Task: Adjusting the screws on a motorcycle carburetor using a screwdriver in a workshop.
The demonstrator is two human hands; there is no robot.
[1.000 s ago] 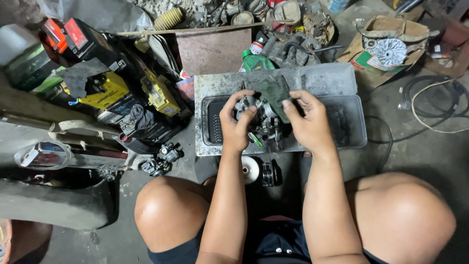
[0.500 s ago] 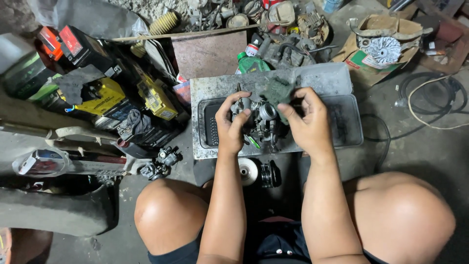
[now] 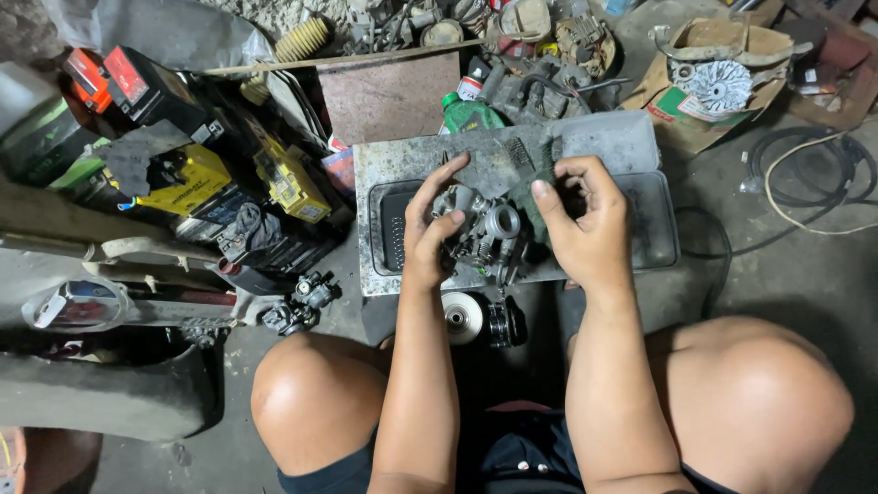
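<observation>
The left hand and the right hand hold a carburetor between them, above a grey metal tray. The left fingers are curled around the carburetor's left side, thumb on the near face. The right hand closes on its right side, pressing a dark green rag against the body; the thumb lies along the top.

Directly below the grip, near the tray's near edge, a white cap and a black ring lie on the floor between the knees. Left of the grip, past the tray's left edge, yellow and black batteries crowd close, and a small black part sits near the left knee. Beyond the grip, the tray's far edge abuts a rusty plate and a green bottle. Right of the grip, the tray's recessed basin is bare; past its right edge lie concrete floor and a coiled cable.
</observation>
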